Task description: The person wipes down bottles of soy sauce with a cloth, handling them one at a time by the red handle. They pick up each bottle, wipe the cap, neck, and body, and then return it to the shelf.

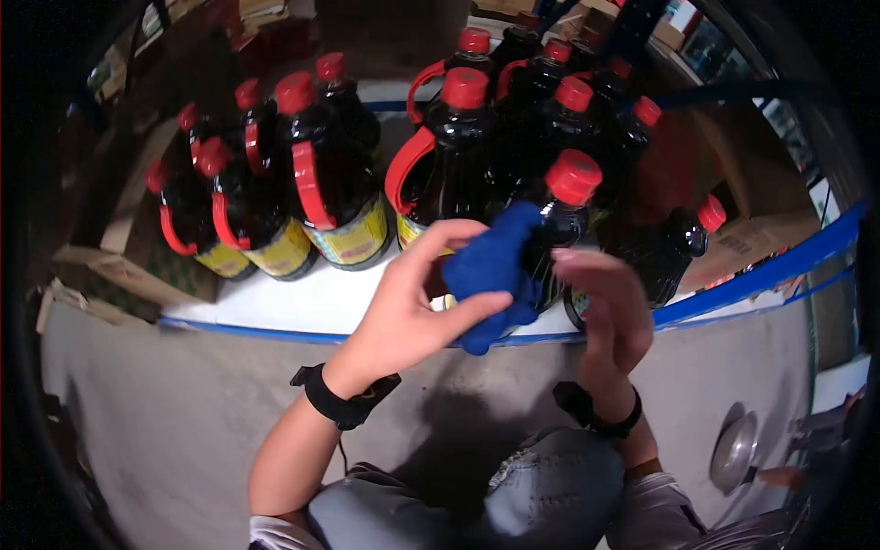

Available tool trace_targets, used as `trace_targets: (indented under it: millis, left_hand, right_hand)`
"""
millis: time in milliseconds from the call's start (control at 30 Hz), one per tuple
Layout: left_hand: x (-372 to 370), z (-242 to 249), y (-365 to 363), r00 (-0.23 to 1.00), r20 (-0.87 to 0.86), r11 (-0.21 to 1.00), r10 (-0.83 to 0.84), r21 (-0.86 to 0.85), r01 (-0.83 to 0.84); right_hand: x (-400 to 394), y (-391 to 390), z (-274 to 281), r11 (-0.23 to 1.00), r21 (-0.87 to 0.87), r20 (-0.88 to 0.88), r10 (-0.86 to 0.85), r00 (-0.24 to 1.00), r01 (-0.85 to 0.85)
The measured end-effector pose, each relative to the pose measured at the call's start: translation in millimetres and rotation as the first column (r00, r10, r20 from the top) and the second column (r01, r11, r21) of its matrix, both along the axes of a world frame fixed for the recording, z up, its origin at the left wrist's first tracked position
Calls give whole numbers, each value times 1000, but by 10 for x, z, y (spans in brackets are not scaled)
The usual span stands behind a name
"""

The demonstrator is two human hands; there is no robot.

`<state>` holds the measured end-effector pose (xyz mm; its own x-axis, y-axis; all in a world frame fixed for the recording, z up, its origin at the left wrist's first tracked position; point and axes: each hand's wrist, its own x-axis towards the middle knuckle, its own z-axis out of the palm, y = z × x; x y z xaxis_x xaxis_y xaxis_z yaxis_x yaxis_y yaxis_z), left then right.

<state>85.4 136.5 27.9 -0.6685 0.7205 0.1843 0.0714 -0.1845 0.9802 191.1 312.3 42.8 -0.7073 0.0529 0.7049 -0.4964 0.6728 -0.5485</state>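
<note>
My left hand (412, 298) grips a crumpled blue cloth (495, 266) between thumb and fingers, in front of the bottles. Just behind the cloth stands a dark bottle with a red cap (573, 179), its lower part partly covered by the cloth. To the right of that bottle's body is my right hand (612, 307), slightly blurred, with its fingers bent but apart and no object in them. Left of the cloth, a large dark bottle with a red handle and yellow label (344, 188) stands upright on the white shelf (275, 302).
Several more dark bottles with red caps (463, 92) crowd the shelf on both sides. A blue rail (761, 275) runs along its front edge. Cardboard boxes (119, 266) stand at the left, and a round metal pan-like object (735, 451) is on the grey floor at right.
</note>
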Motion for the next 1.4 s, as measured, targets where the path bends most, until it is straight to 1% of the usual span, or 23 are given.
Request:
trace_targets:
  millis: [67, 100, 133, 200, 267, 300, 367, 400, 433, 467, 533, 600, 667, 700, 733, 800, 933, 967, 1133, 1200, 1300, 1333, 1400]
  left_hand:
    - [-64, -14, 4, 985, 9, 981, 175, 89, -175]
    - [-82, -3, 11, 962, 27, 953, 272, 130, -274]
    - [-122, -10, 27, 929, -55, 912, 367, 221, -347]
    - [-148, 14, 3, 875, -100, 872, 473, 191, -450]
    - [-162, 10, -7, 864, -168, 877, 475, 174, -448]
    - [-164, 5, -7, 852, -270, 893, 447, 178, -413]
    - [-129, 0, 22, 809, -426, 912, 404, 121, -392]
    - [-133, 40, 45, 679, -616, 898, 399, 116, -424]
    - [-131, 34, 60, 656, -636, 891, 406, 116, -439]
    - [-128, 23, 76, 632, -655, 883, 413, 119, -454]
    - [-93, -7, 89, 681, -582, 879, 444, 133, -459]
    - [-64, -28, 121, 723, -499, 871, 477, 155, -467]
    - [-31, -46, 157, 657, -536, 848, 530, 311, -429]
    - [-57, -46, 131, 601, -641, 875, 477, 279, -397]
    - [-57, -12, 116, 480, -759, 879, 440, 253, -405]
    - [-5, 10, 127, 400, -827, 885, 394, 224, -408]
    - [127, -128, 185, 380, -848, 878, 369, 183, -443]
    - [115, -175, 184, 314, -880, 883, 356, 207, -421]
    - [-32, -443, -50, 346, -902, 951, 258, 175, -253]
    - [-122, -545, -139, 393, -894, 961, 217, 125, -246]
    - [-222, -546, -220, 356, -867, 882, 348, 174, -438]
    - [-209, -459, -224, 394, -837, 854, 380, 154, -497]
    - [-177, -233, -74, 423, -767, 830, 481, 244, -501]
  right_hand:
    - [-47, 96, -177, 973, -164, -127, -182, 975, 160]
    - [-124, 88, -192, 959, -133, -166, -270, 949, 250]
    - [-197, 109, -306, 954, -116, -149, -292, 945, 276]
    - [-303, -31, -494, 907, -362, 114, -186, 976, 215]
    - [-381, -219, -405, 910, -297, 146, -257, 955, 290]
    - [-421, -227, -369, 911, -258, 140, -295, 945, 322]
    - [-494, -160, -379, 887, -324, 214, -271, 939, 329]
    - [-516, -122, -386, 873, -353, 276, -246, 929, 336]
    - [-546, -106, -471, 882, -304, 150, -330, 932, 361]
    - [-553, -78, -474, 878, -314, 152, -328, 932, 360]
    - [-549, -10, -463, 845, -526, 40, -85, 996, 93]
    - [-550, 165, -482, 840, -535, 44, 141, 989, -95]
    - [-556, 250, -458, 813, -539, 78, 307, 949, -219]
    - [-549, 245, -457, 813, -542, 82, 304, 949, -214]
    - [-553, 227, -457, 788, -574, 78, 324, 943, -223]
    - [-557, 216, -465, 758, -610, 75, 345, 935, -231]
    - [-535, 219, -469, 779, -589, 70, 314, 947, -215]
    - [-516, 222, -459, 778, -594, 78, 308, 948, -203]
    - [-509, 207, -478, 767, -615, 80, 291, 953, -183]
    - [-501, 224, -481, 780, -602, 102, 285, 953, -169]
    - [-495, 227, -471, 790, -590, 123, 290, 949, -165]
    - [-493, 225, -469, 787, -593, 120, 296, 948, -171]
    - [-490, 215, -469, 792, -587, 119, 290, 950, -168]
